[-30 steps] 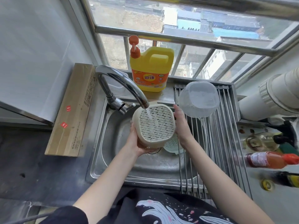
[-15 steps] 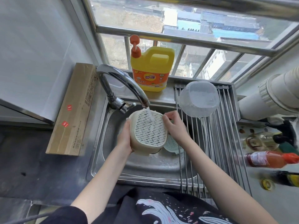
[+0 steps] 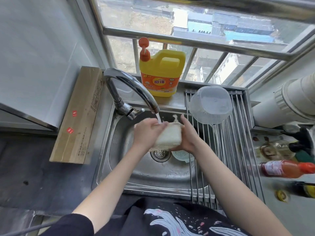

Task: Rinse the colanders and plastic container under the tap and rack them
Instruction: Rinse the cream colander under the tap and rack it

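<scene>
A cream square colander (image 3: pixel 169 136) is held over the steel sink (image 3: pixel 119 150), turned so its solid side wall faces me. Water runs from the curved tap (image 3: pixel 134 89) onto its top edge. My left hand (image 3: pixel 147 132) grips its left side from above, fingers over the top. My right hand (image 3: pixel 186 135) holds its right side. A second pale colander (image 3: pixel 180 155) lies in the sink basin beside the drain, partly hidden by my right wrist. The clear plastic container (image 3: pixel 211 104) sits upside down on the roll-up rack (image 3: pixel 238 150).
A yellow detergent jug (image 3: pixel 162 72) stands on the sill behind the tap. A long cardboard box (image 3: pixel 78 116) lies left of the sink. Bottles, one of them orange-red (image 3: pixel 288 168), lie on the counter right of the rack. A white pipe (image 3: pixel 289 99) runs at right.
The colander has been turned from showing its perforated base to showing its side wall. Both hands have shifted their hold, the left now over its top. The view moved slightly.
</scene>
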A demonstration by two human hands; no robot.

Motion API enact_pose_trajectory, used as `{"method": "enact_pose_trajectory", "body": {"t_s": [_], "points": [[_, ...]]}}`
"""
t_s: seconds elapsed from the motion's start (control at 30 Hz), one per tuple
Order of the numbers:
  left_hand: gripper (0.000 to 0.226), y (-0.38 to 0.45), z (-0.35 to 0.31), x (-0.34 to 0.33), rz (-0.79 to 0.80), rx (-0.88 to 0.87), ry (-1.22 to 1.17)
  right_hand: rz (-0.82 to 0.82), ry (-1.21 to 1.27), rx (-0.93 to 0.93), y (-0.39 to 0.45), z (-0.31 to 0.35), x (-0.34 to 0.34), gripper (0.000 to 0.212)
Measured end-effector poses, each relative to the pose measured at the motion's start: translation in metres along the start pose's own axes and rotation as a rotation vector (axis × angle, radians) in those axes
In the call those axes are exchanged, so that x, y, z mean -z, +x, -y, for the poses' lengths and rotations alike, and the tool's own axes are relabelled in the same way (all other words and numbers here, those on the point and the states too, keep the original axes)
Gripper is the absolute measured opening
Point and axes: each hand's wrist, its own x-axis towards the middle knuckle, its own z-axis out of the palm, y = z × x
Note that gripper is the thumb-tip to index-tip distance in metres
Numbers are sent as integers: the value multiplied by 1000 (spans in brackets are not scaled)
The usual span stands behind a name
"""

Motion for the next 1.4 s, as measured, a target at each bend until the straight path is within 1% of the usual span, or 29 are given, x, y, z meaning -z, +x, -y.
{"method": "enact_pose_trajectory", "body": {"t_s": [0.03,0.07,0.1,0.13,0.17,0.2,0.23,0.27,0.3,0.33,0.4,0.43,0.47,0.5,0.57,0.63,0.7,0.8,0.83,0.87,0.9,0.97,1.07,1.13,1.2,1.23,1.3,1.37,1.4], "points": [[48,0,-1,-4,-21,-35,17,-28,4,-2,2,-1,2,57],[54,1,0,-6,-26,-23,21,-75,23,39,2,-2,2,43],[62,1,0,-7,-6,21,-11,-152,18,125,1,-2,2,27],[67,3,4,-10,30,78,-73,-222,2,226,1,-4,3,18],[67,2,7,-12,65,153,-164,-256,-24,326,-1,-6,4,23],[69,2,13,-15,76,250,-276,-254,-21,408,-2,-8,6,38],[78,-1,15,-16,79,376,-396,-232,2,456,-4,-9,8,57],[85,-2,18,-15,75,503,-531,-204,33,487,-4,-11,10,74],[86,-3,19,-12,96,612,-658,-166,64,502,-4,-13,14,87],[77,-3,22,-11,140,683,-781,-128,89,508,-4,-15,16,94],[41,-5,22,-4,345,770,-972,-54,116,498,-9,-18,19,98],[31,-6,23,0,446,802,-1008,-30,126,485,-11,-18,20,97],[30,-8,26,3,516,820,-1020,-8,129,479,-11,-20,22,96],[30,-8,31,5,571,807,-973,6,117,473,-13,-21,23,96],[29,-8,38,7,592,761,-878,4,18,463,-16,-22,27,97],[29,-9,40,8,591,712,-823,-40,-212,448,-20,-22,28,94],[30,-9,38,11,558,647,-801,-89,-480,426,-24,-22,25,76],[38,-2,37,13,511,522,-677,-229,-774,361,-24,-24,24,25],[44,0,33,14,492,474,-588,-268,-832,326,-25,-25,23,14],[53,2,30,16,455,434,-497,-280,-857,276,-26,-26,22,21],[57,2,25,17,410,392,-404,-271,-836,209,-26,-27,20,31],[58,2,14,20,338,257,-197,-237,-791,114,-26,-32,16,42],[60,-4,-1,30,320,85,30,-210,-759,113,-23,-40,10,43],[55,-9,2,39,331,8,157,-187,-558,183,-22,-41,7,36],[52,-14,13,46,322,-81,222,-128,-313,229,-23,-41,7,21],[53,-18,20,47,321,-112,215,-85,-185,224,-25,-40,8,24],[64,-26,33,48,359,-161,269,4,86,179,-30,-39,12,40],[81,-38,44,47,397,-213,366,25,280,114,-36,-39,21,39],[89,-43,46,46,398,-242,367,-3,301,68,-37,-40,25,39]]}}
